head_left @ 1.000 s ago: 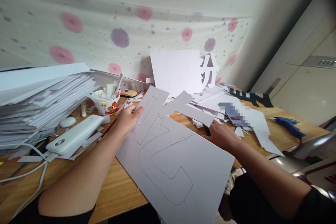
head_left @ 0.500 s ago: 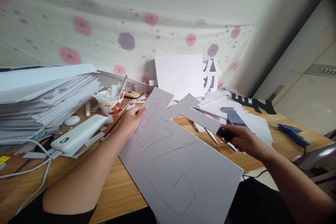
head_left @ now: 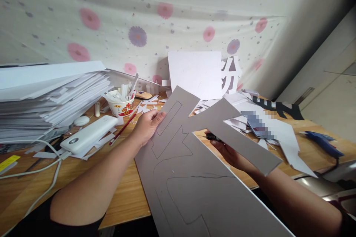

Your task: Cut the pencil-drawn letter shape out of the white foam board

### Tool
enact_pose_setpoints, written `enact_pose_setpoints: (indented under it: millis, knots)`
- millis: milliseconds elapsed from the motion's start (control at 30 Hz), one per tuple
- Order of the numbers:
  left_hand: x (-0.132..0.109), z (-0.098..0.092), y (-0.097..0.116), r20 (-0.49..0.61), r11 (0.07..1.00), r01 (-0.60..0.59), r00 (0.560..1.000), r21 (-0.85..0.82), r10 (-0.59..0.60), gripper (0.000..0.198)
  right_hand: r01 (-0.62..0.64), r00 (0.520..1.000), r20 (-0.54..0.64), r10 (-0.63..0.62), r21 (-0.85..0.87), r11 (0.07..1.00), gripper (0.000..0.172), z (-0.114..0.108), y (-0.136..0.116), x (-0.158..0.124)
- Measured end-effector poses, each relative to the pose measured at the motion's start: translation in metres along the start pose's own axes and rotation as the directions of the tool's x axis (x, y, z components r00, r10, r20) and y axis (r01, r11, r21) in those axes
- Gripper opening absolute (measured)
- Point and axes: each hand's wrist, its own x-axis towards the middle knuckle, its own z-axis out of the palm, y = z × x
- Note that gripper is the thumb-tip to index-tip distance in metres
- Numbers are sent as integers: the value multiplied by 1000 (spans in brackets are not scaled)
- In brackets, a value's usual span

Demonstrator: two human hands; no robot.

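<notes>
A large pale foam board (head_left: 178, 170) with pencil outlines reaches from the table toward me. Its far end splits into cut-out arms, one stretching out to the right. My left hand (head_left: 148, 124) is closed on the board's left edge, thumb on top. Behind and under the right-hand arm of the board, my right hand (head_left: 232, 155) is wrapped around a dark-handled craft knife (head_left: 213, 136). The knife's thin tip points left, close to the notch beside the board's edge; whether it touches the board I cannot tell. The board's arm hides part of this hand.
Stacked white boards (head_left: 50, 100) fill the left side. Near them are a white power bank (head_left: 90, 135) with cables and a paper cup (head_left: 121, 105) of white strips. A phone (head_left: 257, 126) lies among scraps at right, with a blue glue gun (head_left: 324, 144) beyond. A white panel (head_left: 194, 76) stands behind.
The right hand has moved left and under the board's right-hand arm with the knife. The board has shifted right and nearer, with the left hand still on it. The view has shifted slightly.
</notes>
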Motion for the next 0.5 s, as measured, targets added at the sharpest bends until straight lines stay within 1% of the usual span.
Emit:
enact_pose_setpoints:
  millis: [100,233,400,500]
  knots:
    - [-1,1,1,7,1000,3,1000,-11,-2,61,-48,999,-16,49,28,998,25,5,-7,4]
    - [-2,2,2,11,1000,-7,1000,-22,7,62,-95,995,-26,96,49,994,27,9,-8,6]
    - [-2,2,1,22,999,-13,1000,-51,14,61,-86,996,-15,86,-4,996,28,10,-5,10]
    - [-2,3,-1,29,999,-19,999,-46,21,61,-77,997,-6,77,-16,997,31,12,-5,10]
